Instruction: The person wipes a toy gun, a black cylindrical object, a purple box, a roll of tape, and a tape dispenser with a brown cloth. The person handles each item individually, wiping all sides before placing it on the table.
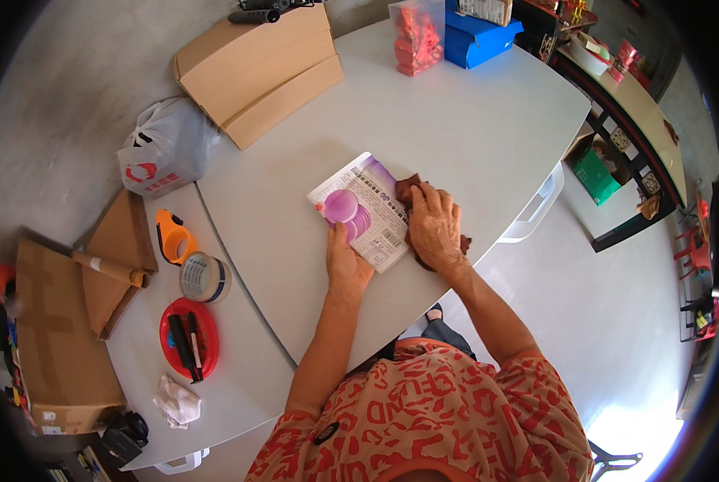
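Observation:
A flat white and purple printed package [379, 210] lies tilted on the grey table, with a purple round shape on its face. My left hand [348, 267] grips its near left corner, thumb on top and the other fingers mostly hidden. At the package's right edge, my right hand [435, 227] is closed over a crumpled brown cloth [406, 189]. Bits of the cloth stick out beyond the fingertips and beside the wrist. Whether the cloth touches the package is hard to tell.
Left of a table seam are an orange tape dispenser [174, 238], a tape roll [205, 278], a red dish [211, 329] with black markers, and a white cloth [178, 402]. Cardboard [259, 68], a plastic bag [169, 145], a clear container [417, 38] and a blue box [480, 46] stand farther back.

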Action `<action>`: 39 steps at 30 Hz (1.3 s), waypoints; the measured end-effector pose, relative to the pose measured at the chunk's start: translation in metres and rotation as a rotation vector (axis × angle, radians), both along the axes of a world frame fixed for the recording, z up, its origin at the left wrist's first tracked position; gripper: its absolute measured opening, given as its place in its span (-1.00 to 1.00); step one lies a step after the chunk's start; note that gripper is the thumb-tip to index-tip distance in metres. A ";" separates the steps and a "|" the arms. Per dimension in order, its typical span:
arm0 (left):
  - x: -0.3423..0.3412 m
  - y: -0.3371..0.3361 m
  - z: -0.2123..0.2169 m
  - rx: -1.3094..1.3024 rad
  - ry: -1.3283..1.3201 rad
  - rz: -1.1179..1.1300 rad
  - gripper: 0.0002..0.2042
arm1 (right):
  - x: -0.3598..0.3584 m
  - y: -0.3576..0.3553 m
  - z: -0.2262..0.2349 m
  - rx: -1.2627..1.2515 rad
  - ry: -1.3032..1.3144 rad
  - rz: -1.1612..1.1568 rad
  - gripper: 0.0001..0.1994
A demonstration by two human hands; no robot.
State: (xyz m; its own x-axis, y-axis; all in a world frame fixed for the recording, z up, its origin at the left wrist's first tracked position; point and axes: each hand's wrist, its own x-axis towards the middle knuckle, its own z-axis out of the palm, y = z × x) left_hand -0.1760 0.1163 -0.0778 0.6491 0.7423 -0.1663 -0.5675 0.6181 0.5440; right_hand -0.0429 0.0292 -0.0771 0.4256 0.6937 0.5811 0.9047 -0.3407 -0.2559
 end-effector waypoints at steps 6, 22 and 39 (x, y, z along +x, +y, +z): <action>0.002 -0.005 0.012 -0.024 0.039 0.005 -0.58 | 0.043 0.003 0.039 0.149 0.332 -0.208 -0.75; -0.005 -0.003 0.014 -0.160 -0.086 -0.033 -0.51 | -0.008 0.023 0.023 -0.012 0.394 0.863 -0.70; -0.003 -0.001 0.014 -0.073 -0.048 -0.036 -0.55 | 0.001 0.126 0.017 -0.061 0.184 0.198 -0.69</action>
State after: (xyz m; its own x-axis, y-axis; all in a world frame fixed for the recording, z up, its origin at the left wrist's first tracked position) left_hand -0.1788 0.1158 -0.0643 0.6835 0.7056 -0.1871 -0.5689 0.6755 0.4692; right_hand -0.0421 0.1548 -0.0599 0.3727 0.8053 0.4610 0.8953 -0.1814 -0.4068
